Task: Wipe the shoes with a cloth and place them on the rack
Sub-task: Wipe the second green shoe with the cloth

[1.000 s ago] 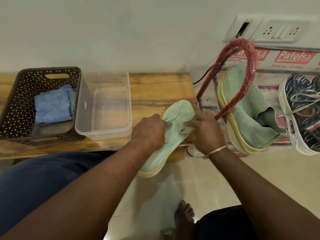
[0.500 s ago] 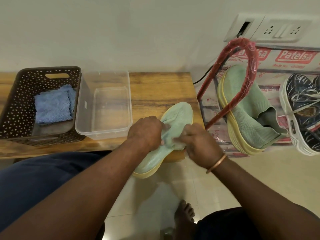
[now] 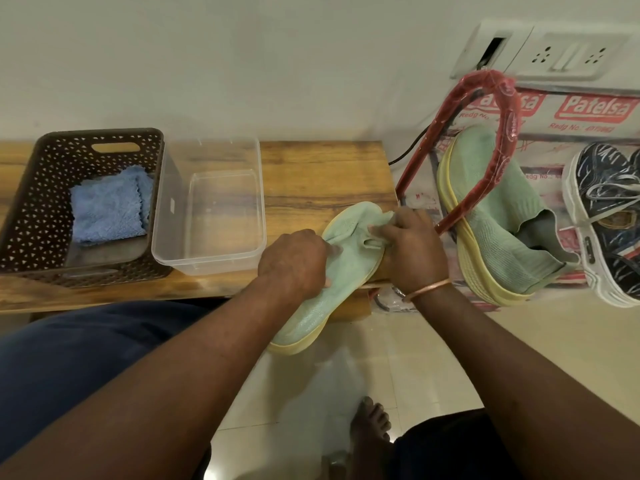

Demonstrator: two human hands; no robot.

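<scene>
**Shoe points toward the rack**

My left hand [image 3: 294, 265] grips the pale green knit shoe with yellow sole [image 3: 346, 275], which lies slantwise off the wooden bench [image 3: 311, 174], near-left to far-right. My right hand [image 3: 415, 251] pinches a bunched pale green cloth [image 3: 379, 221] at its far end, nearer the red-wrapped metal rack [image 3: 506, 98].

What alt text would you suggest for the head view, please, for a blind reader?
A person's left hand and right hand hold a pale green shoe on a wooden bench, the right pinching green fabric against it. A matching shoe rests on the red rack.
</scene>
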